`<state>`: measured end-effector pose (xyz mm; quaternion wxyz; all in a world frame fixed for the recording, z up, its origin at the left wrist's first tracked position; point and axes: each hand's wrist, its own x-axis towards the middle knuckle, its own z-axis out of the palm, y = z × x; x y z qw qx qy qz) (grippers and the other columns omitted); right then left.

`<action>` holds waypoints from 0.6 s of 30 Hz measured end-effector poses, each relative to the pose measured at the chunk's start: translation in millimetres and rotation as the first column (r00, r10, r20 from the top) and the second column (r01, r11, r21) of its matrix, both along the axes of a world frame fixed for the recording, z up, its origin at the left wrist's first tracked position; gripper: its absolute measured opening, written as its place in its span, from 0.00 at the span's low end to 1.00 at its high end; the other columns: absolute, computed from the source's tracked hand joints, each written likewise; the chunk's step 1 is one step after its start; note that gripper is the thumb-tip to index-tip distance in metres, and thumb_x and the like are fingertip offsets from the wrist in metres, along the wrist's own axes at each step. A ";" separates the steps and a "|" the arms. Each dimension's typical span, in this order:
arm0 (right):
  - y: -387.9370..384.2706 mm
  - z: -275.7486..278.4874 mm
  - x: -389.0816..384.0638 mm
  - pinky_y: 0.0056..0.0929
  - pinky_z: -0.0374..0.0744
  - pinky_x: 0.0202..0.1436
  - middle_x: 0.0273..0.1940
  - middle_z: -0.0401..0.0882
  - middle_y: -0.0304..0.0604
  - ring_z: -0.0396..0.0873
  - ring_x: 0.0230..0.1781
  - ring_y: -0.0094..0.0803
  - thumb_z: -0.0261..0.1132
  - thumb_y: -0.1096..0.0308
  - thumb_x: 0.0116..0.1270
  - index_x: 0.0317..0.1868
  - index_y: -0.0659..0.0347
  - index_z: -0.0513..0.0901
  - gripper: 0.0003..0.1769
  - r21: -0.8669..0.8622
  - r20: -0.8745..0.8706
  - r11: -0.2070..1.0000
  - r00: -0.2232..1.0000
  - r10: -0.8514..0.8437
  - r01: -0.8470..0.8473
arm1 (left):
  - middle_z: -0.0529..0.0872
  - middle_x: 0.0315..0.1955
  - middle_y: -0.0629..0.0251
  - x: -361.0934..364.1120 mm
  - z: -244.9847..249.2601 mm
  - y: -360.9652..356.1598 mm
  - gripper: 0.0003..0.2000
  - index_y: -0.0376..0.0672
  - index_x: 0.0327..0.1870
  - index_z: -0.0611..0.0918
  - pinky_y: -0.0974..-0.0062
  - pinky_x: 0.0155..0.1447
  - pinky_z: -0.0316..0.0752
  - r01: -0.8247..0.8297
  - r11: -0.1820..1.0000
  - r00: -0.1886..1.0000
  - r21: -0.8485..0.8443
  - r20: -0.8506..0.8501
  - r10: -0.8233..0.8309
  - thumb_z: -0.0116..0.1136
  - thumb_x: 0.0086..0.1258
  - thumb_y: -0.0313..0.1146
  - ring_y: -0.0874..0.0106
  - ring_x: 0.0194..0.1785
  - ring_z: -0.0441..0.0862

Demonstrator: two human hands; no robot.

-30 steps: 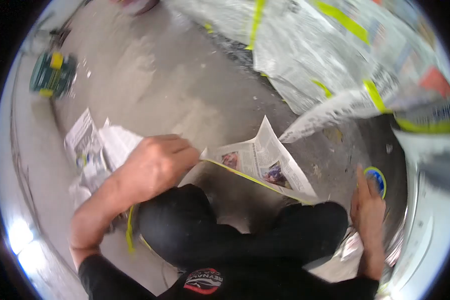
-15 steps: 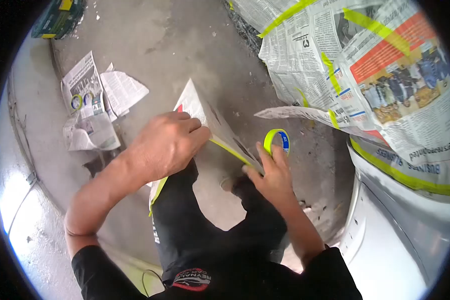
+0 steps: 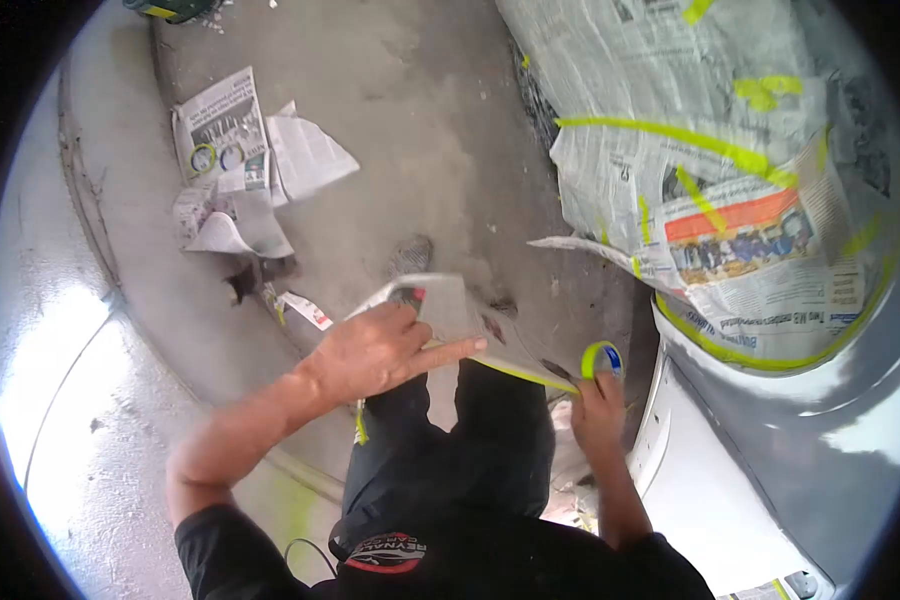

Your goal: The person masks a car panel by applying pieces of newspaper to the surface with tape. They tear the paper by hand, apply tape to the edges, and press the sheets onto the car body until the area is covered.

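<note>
A newspaper sheet (image 3: 450, 300) is stretched between my hands, with a strip of yellow-green tape (image 3: 520, 373) along its near edge. At the sheet's left side, my left hand (image 3: 375, 350) is closed on it, index finger extended over the taped edge. My right hand (image 3: 598, 412) is at the right end of the strip, closed on a roll of yellow-green masking tape (image 3: 589, 360) that stands up above the fingers. How the right fingertips meet the paper is partly hidden.
On the right, newspaper taped over a large shape (image 3: 660, 150) meets a white and silver body panel (image 3: 730, 430). Loose newspaper (image 3: 310, 160) and a yellow tape roll (image 3: 202, 158) lie on the floor at left. A thin cable (image 3: 70, 375) runs along the left side.
Both hands have shifted right and lower in view, and the sheet has swung flatter between them. My left index finger now extends along the taped edge. The camera view has shifted too.
</note>
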<state>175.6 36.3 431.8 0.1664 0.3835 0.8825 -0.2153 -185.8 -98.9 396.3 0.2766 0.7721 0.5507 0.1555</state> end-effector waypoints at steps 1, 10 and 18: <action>4.1 12.7 -2.9 0.48 0.76 0.50 0.42 0.76 0.50 0.77 0.45 0.53 0.68 0.75 0.58 0.40 0.61 0.85 0.09 0.011 0.004 1.000 1.000 -0.007 0.007 | 0.75 0.25 0.71 -6.2 4.0 0.0 0.34 0.49 0.72 0.76 0.72 0.43 0.79 -0.014 1.000 1.000 0.022 0.019 0.014 0.59 0.58 0.26 0.70 0.35 0.78; 26.4 64.2 -22.7 0.50 0.77 0.50 0.42 0.77 0.53 0.77 0.46 0.55 0.68 0.72 0.61 0.39 0.64 0.83 0.06 -0.045 0.141 0.991 0.983 -0.117 0.124 | 0.79 0.31 0.63 -86.7 -32.6 7.1 0.09 0.43 0.38 0.82 0.65 0.48 0.78 -0.303 0.938 0.952 -0.169 -0.003 0.307 0.62 0.56 0.28 0.61 0.41 0.80; 67.6 10.9 -4.2 0.56 0.75 0.50 0.45 0.77 0.61 0.76 0.48 0.60 0.63 0.71 0.66 0.41 0.67 0.80 0.08 0.021 0.051 0.985 0.984 -0.171 0.170 | 0.83 0.32 0.65 -186.9 -35.0 76.5 0.05 0.46 0.37 0.81 0.62 0.50 0.74 -0.388 0.917 0.920 -0.092 -0.106 0.378 0.65 0.63 0.29 0.62 0.43 0.81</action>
